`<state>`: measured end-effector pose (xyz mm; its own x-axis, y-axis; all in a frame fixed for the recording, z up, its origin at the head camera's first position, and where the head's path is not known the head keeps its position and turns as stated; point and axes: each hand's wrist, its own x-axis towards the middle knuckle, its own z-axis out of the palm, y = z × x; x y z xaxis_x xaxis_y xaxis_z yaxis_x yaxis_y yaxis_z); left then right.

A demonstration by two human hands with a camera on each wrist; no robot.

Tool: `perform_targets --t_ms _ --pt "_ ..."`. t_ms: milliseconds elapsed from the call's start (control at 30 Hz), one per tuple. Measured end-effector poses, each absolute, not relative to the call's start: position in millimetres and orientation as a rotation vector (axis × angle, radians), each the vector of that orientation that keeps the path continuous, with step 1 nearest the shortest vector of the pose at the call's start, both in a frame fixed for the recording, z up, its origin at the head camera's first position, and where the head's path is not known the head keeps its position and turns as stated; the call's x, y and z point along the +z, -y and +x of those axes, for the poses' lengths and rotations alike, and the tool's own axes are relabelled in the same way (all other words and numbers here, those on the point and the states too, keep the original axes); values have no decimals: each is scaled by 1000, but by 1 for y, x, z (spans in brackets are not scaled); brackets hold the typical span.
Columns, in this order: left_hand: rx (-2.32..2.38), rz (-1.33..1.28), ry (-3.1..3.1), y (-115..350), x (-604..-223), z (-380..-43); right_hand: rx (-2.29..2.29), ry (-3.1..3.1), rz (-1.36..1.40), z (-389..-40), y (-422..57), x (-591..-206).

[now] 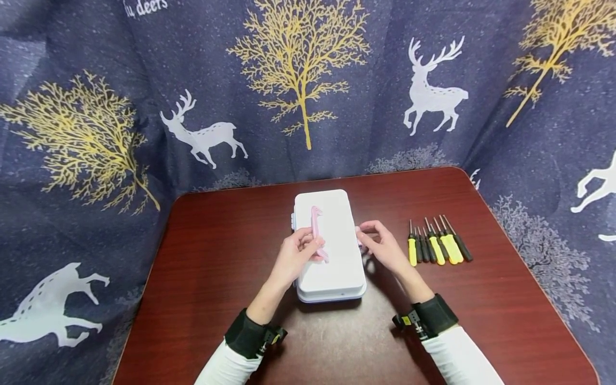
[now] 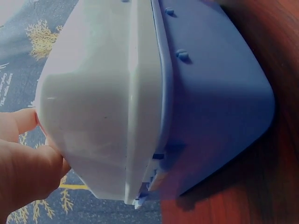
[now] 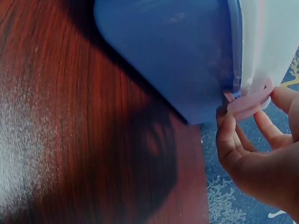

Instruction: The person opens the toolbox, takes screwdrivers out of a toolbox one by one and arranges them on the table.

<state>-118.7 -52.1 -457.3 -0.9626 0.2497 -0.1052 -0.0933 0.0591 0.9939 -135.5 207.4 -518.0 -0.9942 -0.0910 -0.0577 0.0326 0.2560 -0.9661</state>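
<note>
A plastic storage box with a white lid [image 1: 339, 222] and a blue base [image 3: 168, 51] lies lengthwise in the middle of the table. Along its top runs a slim pink handle [image 1: 315, 220], whose lower part my left hand [image 1: 292, 255] holds between thumb and fingers. The left wrist view mostly hides this grip behind the lid. On the box's right side, my right hand [image 1: 383, 248] pinches a pink latch [image 3: 251, 103] between thumb and fingertips. In the right wrist view, the latch lies at the seam of lid and base, tilted outward at its lower end.
To the right of the box, several screwdrivers [image 1: 451, 247] with yellow or black handles lie in a row, tips pointing away. The reddish-brown table [image 1: 216, 256] ends at a dark blue cloth [image 1: 337, 139] printed with deer and trees. Black straps [image 1: 435, 316] circle both wrists.
</note>
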Motion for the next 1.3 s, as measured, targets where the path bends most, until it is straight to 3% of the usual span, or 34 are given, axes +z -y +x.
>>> perform_targets --t_ms 1300 --pt "1957 241 -2193 49 -459 -117 -1696 -2509 -12 -136 -202 -528"
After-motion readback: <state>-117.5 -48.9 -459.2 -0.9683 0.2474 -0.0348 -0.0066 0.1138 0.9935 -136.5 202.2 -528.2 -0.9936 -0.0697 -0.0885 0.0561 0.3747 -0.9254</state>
